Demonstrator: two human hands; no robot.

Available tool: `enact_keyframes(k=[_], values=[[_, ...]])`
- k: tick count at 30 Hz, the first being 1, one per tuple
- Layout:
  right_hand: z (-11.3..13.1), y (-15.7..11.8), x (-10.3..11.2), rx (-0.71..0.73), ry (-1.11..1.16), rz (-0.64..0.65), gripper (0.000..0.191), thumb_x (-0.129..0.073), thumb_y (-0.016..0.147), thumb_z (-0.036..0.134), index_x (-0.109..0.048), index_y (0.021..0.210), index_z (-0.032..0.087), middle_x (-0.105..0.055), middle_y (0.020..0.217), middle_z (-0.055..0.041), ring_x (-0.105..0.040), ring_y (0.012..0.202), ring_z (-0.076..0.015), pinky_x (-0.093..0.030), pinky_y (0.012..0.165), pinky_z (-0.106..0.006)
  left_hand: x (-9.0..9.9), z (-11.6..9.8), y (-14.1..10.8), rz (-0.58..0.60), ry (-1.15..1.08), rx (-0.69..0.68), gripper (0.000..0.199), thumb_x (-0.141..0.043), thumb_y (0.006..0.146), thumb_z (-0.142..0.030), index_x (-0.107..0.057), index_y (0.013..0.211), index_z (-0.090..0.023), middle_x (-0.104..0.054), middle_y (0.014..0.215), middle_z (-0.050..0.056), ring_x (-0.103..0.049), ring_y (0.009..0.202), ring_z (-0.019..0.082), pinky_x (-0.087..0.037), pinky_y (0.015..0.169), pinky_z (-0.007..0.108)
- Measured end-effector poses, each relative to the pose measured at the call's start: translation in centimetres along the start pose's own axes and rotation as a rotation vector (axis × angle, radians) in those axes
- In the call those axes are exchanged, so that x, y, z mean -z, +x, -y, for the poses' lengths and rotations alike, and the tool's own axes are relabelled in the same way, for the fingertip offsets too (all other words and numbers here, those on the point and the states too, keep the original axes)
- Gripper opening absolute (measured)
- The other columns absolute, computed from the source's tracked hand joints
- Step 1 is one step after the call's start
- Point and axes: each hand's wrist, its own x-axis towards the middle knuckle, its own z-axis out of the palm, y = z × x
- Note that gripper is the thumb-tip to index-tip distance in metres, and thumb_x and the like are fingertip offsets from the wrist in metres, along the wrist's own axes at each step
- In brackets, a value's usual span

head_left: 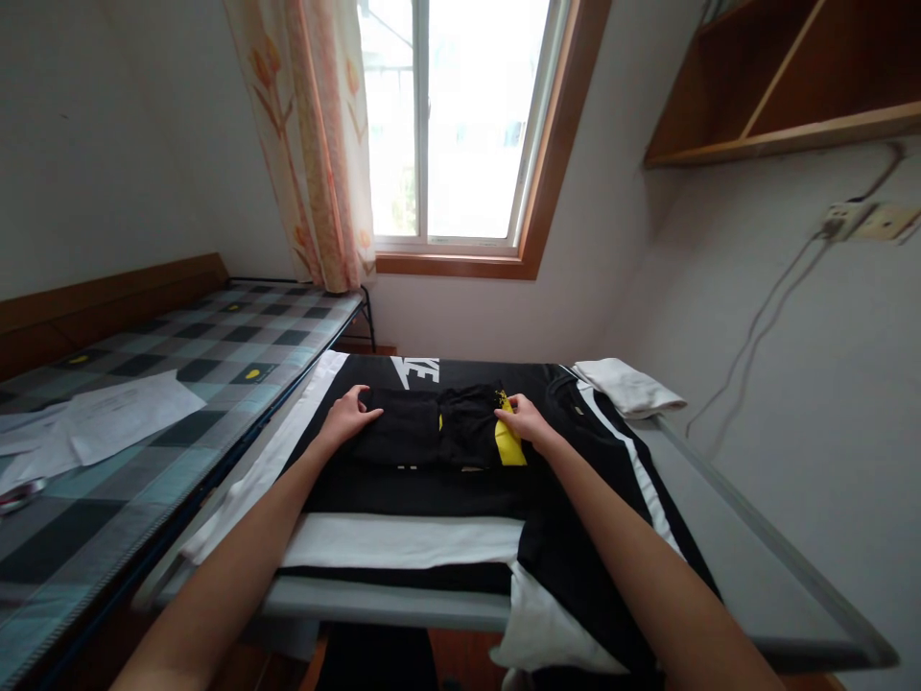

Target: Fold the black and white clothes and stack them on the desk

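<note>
A small folded black garment [410, 427] with a bright yellow patch [509, 445] at its right end lies flat. Under it is spread a larger black top [424, 494] with white side panels and a white logo on its far part. My left hand [351, 419] grips the left edge of the small garment, thumb on top, its other fingers partly hidden. At the opposite end, my right hand [525, 420] pinches the corner by the yellow patch between thumb and fingers. One white-ended sleeve [547, 624] of the top hangs over the near table edge.
A grey table [748, 547] carries the clothes, with a folded white cloth [629, 386] at its far right. Left of it, a checked mattress [179, 355] holds loose papers [122, 422]. A wooden shelf [784, 134] and a socket with a cable [849, 223] are on the right wall.
</note>
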Motion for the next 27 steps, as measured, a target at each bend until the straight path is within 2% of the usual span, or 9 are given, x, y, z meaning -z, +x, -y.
enact_keyframes(k=[4, 10, 12, 15, 17, 19, 22, 24, 27], values=[[-2.5, 1.1, 4.4, 0.018, 0.005, -0.085, 0.027, -0.068, 0.074, 0.027, -0.060, 0.098, 0.017, -0.066, 0.083, -0.0048, -0.063, 0.075, -0.0181, -0.051, 0.065, -0.027, -0.8, -0.9, -0.6, 0.138, -0.362, -0.075, 0.068, -0.074, 0.066, -0.045, -0.054, 0.124, -0.016, -0.069, 0.075, 0.002, -0.067, 0.068, 0.020, -0.050, 0.059, 0.028], [-7.6, 1.3, 12.8, -0.181, 0.059, -0.086, 0.033, -0.077, 0.066, 0.028, -0.063, 0.093, 0.014, -0.064, 0.070, -0.0036, -0.061, 0.063, -0.0164, -0.047, 0.054, -0.024, -1.4, -2.1, -1.2, 0.186, -0.445, -0.135, 0.050, -0.072, 0.067, -0.048, -0.065, 0.105, -0.016, -0.069, 0.074, 0.002, -0.066, 0.068, 0.018, -0.051, 0.064, 0.029], [-7.5, 1.0, 14.4, -0.239, 0.099, -0.049, 0.037, -0.079, 0.066, 0.030, -0.064, 0.095, 0.013, -0.065, 0.072, -0.0052, -0.062, 0.063, -0.0170, -0.046, 0.051, -0.024, -1.5, -2.5, -1.4, 0.193, -0.491, -0.134, 0.048, -0.072, 0.068, -0.050, -0.067, 0.101, -0.015, -0.068, 0.072, 0.002, -0.065, 0.068, 0.017, -0.051, 0.063, 0.029], [-4.5, 0.4, 15.5, -0.236, 0.146, 0.007, 0.042, -0.078, 0.070, 0.034, -0.064, 0.103, 0.013, -0.067, 0.077, -0.0073, -0.063, 0.063, -0.0174, -0.046, 0.049, -0.024, -2.1, -4.3, -1.7, 0.233, -0.619, -0.106, 0.049, -0.072, 0.070, -0.052, -0.066, 0.100, -0.014, -0.068, 0.078, 0.004, -0.066, 0.071, 0.018, -0.050, 0.058, 0.026], [-1.3, -0.2, 15.3, -0.118, 0.197, 0.083, 0.044, -0.075, 0.074, 0.039, -0.064, 0.108, 0.014, -0.069, 0.083, -0.0089, -0.065, 0.067, -0.0170, -0.050, 0.053, -0.024, -2.9, -6.4, -2.1, 0.322, -0.766, -0.044, 0.050, -0.071, 0.074, -0.053, -0.064, 0.104, -0.014, -0.069, 0.088, 0.009, -0.068, 0.078, 0.019, -0.052, 0.060, 0.027], [1.4, -0.9, 14.3, 0.039, 0.341, 0.248, 0.046, -0.063, 0.084, 0.048, -0.061, 0.118, 0.018, -0.071, 0.097, -0.0111, -0.068, 0.076, -0.0178, -0.055, 0.067, -0.029, -4.1, -8.9, -2.4, 0.486, -0.937, 0.076, 0.052, -0.065, 0.080, -0.055, -0.060, 0.111, -0.014, -0.070, 0.096, 0.012, -0.069, 0.083, 0.021, -0.055, 0.067, 0.030], [2.8, -1.5, 11.2, 0.237, 0.352, 0.375, 0.048, -0.049, 0.091, 0.051, -0.058, 0.125, 0.018, -0.069, 0.111, -0.0132, -0.068, 0.095, -0.0218, -0.055, 0.084, -0.037, -6.2, -12.1, -2.8, 0.716, -1.046, 0.220, 0.052, -0.054, 0.088, -0.056, -0.055, 0.121, -0.016, -0.069, 0.105, 0.014, -0.070, 0.079, 0.019, -0.056, 0.069, 0.030], [1.9, -1.6, 8.3, 0.340, 0.165, 0.295, 0.045, -0.050, 0.091, 0.048, -0.062, 0.121, 0.017, -0.068, 0.115, -0.0139, -0.065, 0.105, -0.0244, -0.052, 0.092, -0.041, -7.4, -13.4, -2.9, 0.711, -1.024, 0.243, 0.054, -0.057, 0.089, -0.051, -0.048, 0.132, -0.020, -0.069, 0.105, 0.012, -0.068, 0.069, 0.014, -0.054, 0.063, 0.026], [-0.6, -1.7, 4.2, 0.477, -0.134, 0.147, 0.047, -0.049, 0.091, 0.046, -0.062, 0.126, 0.017, -0.060, 0.131, -0.0147, -0.055, 0.122, -0.0274, -0.041, 0.106, -0.045, -8.7, -14.0, -3.0, 0.592, -0.946, 0.211, 0.078, -0.074, 0.078, -0.039, -0.035, 0.144, -0.026, -0.068, 0.102, 0.008, -0.065, 0.065, 0.013, -0.052, 0.058, 0.024]])
